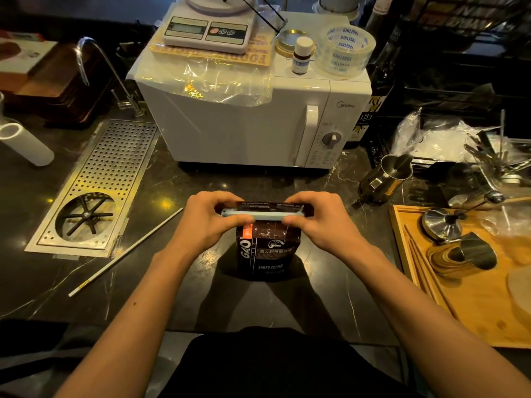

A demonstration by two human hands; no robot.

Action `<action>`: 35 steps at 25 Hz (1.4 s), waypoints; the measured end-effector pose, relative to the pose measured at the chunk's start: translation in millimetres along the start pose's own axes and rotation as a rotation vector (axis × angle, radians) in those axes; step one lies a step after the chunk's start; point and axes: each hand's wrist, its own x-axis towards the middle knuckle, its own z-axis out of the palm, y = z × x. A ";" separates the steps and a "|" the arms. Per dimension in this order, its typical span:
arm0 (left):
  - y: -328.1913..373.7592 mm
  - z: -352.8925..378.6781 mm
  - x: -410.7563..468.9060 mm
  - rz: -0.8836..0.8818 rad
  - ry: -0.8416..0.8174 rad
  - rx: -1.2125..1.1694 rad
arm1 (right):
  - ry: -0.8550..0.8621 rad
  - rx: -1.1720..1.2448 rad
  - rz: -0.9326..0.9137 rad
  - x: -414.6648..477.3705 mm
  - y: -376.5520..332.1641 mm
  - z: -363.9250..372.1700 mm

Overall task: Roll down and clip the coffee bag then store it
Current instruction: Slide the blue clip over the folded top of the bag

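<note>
Stood upright on dark marble counter (178, 196) before white microwave (244, 122): coffee bag (268, 254), clip (263, 217) pinched by left hand (207, 219) and right hand (319, 222); wooden tray (488, 320) rightward.

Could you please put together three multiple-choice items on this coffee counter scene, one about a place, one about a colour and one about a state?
1. Where does the roll of clear tape sit?
A. On top of the microwave
B. On the wooden tray
C. On the perforated drip tray

2. What colour is the clip across the top of the coffee bag?
A. Red
B. Pale blue
C. Black

3. How does the coffee bag stand?
A. Lying flat on the counter
B. Lifted in the air
C. Upright on the counter, its top folded over

Answers:
1 A: the tape rests on the microwave's top right corner, beside a small bottle.
2 B: the bar between the left hand and right hand is pale blue.
3 C: the bag's base rests on the dark counter, and both hands press the clip on its folded top.
</note>
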 end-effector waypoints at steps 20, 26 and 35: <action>-6.9 45.0 -39.5 -0.271 0.278 -0.809 | 0.285 0.700 0.238 -22.2 23.8 37.8; 6.6 65.3 -43.2 -0.247 0.511 -0.750 | 0.334 0.825 0.226 -28.0 19.4 48.2; 12.8 76.3 -42.5 -0.225 0.508 -0.517 | 0.421 0.744 0.233 -25.8 16.1 61.9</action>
